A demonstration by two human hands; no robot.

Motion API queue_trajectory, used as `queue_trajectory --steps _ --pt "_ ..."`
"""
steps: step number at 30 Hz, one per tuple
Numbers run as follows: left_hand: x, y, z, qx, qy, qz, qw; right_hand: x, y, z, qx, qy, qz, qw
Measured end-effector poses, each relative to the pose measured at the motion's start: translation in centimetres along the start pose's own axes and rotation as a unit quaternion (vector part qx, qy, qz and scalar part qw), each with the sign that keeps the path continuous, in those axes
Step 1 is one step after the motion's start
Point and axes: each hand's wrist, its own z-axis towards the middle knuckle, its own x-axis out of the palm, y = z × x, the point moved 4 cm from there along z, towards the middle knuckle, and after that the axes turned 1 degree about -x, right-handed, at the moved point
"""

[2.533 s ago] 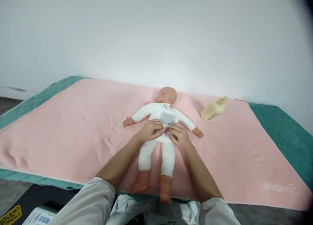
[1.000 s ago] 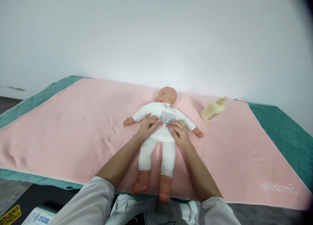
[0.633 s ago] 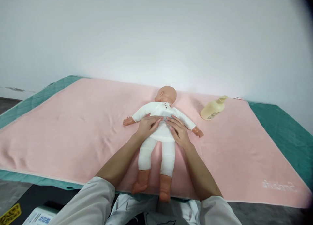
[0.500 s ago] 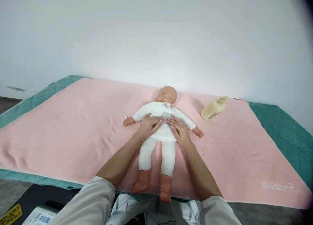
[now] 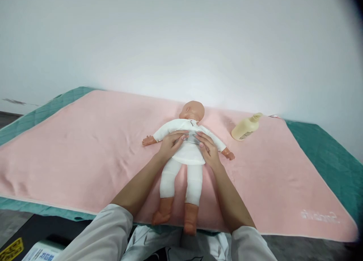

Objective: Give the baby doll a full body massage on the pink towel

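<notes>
A baby doll in a white cloth body lies face down on the pink blanket, its head toward the wall and its feet toward me. My left hand rests on the left side of its back, fingers stretched out toward the middle. On the other side of the back lies my right hand, fingers extended and slightly spread. Between my fingertips shows a greyish patch on the doll's back; what it is I cannot make out. Neither hand grasps anything.
A pale yellow pump bottle lies tilted to the doll's right. The pink blanket covers a green quilted pad, with a wall behind. At lower left is a white-green package on a dark surface.
My hands have slid slightly farther up the doll's back, and my fingertips have drawn apart, baring more of the greyish patch. The doll and bottle keep their places.
</notes>
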Motion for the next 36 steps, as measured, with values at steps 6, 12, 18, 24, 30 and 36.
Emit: queue_trajectory --steps 6,12,18,24,30,36 --pt "0.7 0.3 0.5 0.014 0.026 0.044 0.999 0.5 -0.2 0.9 0.004 0.024 0.008 1.000" --pt "1.0 0.3 0.5 0.020 0.046 0.092 0.994 0.5 -0.2 1.0 0.012 0.033 0.004 0.999" --pt "1.2 0.4 0.5 0.012 0.064 0.118 0.991 0.7 -0.6 1.0 0.027 0.037 -0.024 0.999" --pt "1.3 0.6 0.7 -0.009 0.081 0.130 0.988 0.8 -0.8 1.5 0.037 0.044 -0.050 0.997" --pt "0.9 0.6 0.7 0.016 0.054 0.077 0.995 0.6 -0.6 2.1 0.021 -0.004 -0.051 0.998" --pt "0.9 0.6 0.6 0.071 0.054 0.103 0.991 0.8 -0.6 1.9 0.003 -0.012 -0.059 0.998"
